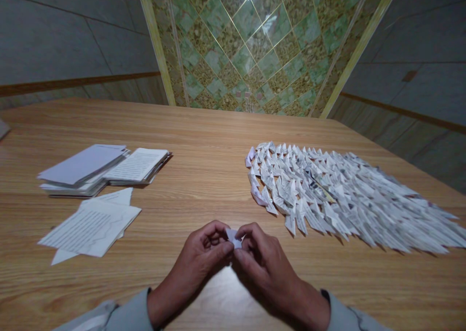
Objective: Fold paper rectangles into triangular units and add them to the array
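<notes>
Left hand (204, 248) and right hand (267, 258) meet low in the middle of the view, just above the wooden surface (204, 175). Between them, one small folded paper (235, 241), pale, with a pointed upper corner on its left side. Left hand pinches its left side, thumb in front, fingers curled behind. Right hand grips the right side, thumb low, forefinger bent over near the upper edge. Fingertips cover much of the piece, so its full shape cannot be told. Forearms come in from the bottom corners, in grey-green sleeves (129, 316) with dark cuffs.

To the right, well apart from the left-hand papers: a large spread of folded paper shapes (327, 195), boat-like and pointed, packed close in rows. Most are whitish with print; a few at the near left end look plain lilac.

To the left: a paper stack (83, 163) topped by a blank sheet, and touching it a smaller printed pile (138, 165). Nearer the person, loose sheets (91, 229) overlap at angles, the top one printed.

Beyond the surface, a tiled wall panel (247, 44), green and brown diamonds, reflecting light.
</notes>
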The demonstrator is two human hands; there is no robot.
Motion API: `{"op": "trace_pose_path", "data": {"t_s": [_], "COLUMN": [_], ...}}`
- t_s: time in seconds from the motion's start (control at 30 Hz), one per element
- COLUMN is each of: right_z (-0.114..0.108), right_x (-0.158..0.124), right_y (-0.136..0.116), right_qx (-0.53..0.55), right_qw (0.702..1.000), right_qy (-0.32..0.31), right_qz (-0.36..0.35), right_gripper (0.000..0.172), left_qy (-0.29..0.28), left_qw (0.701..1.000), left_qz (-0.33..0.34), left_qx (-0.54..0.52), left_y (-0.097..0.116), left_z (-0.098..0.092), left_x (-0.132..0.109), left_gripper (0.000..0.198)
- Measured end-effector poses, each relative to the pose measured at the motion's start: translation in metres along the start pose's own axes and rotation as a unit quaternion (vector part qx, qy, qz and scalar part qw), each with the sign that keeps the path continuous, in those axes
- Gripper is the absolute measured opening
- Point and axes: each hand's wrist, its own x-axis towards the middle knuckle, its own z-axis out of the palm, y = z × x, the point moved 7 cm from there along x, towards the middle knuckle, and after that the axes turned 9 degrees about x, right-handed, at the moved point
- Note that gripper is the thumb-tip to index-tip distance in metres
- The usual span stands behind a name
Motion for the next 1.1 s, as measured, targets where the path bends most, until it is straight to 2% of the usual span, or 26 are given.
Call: {"op": "trace_pose_path", "data": {"t_s": [0.33,0.47,0.6,0.73,0.9,1.1], "right_z": [0.001,0.001,0.001,0.002,0.005,0.007], "right_x": [-0.001,0.0,0.001,0.0,0.0,0.0], "right_y": [-0.001,-0.003,-0.009,-0.012,-0.011,-0.013], "right_qx": [-0.003,-0.019,-0.09,-0.215,-0.302,-0.302], "right_qw": [1.0,1.0,0.993,0.967,0.944,0.943], "right_qy": [-0.007,-0.008,-0.001,0.019,0.022,0.023], "right_qz": [0.007,-0.01,-0.076,-0.136,-0.132,-0.137], "right_gripper": [0.008,0.012,0.019,0.026,0.028,0.022], "left_qy": [0.001,0.001,0.009,0.034,0.05,0.051], "left_qw": [1.0,0.999,0.995,0.983,0.97,0.951], "left_qz": [0.014,0.024,0.046,0.073,0.105,0.149], "left_qx": [0.008,0.022,0.086,0.167,0.213,0.265], "left_y": [0.004,0.006,0.009,0.013,0.021,0.028], "left_z": [0.002,0.001,0.001,0.0,0.002,0.009], "left_x": [0.0,0.0,-0.001,-0.005,-0.01,-0.016], "left_gripper": [0.019,0.016,0.012,0.01,0.009,0.013]}}
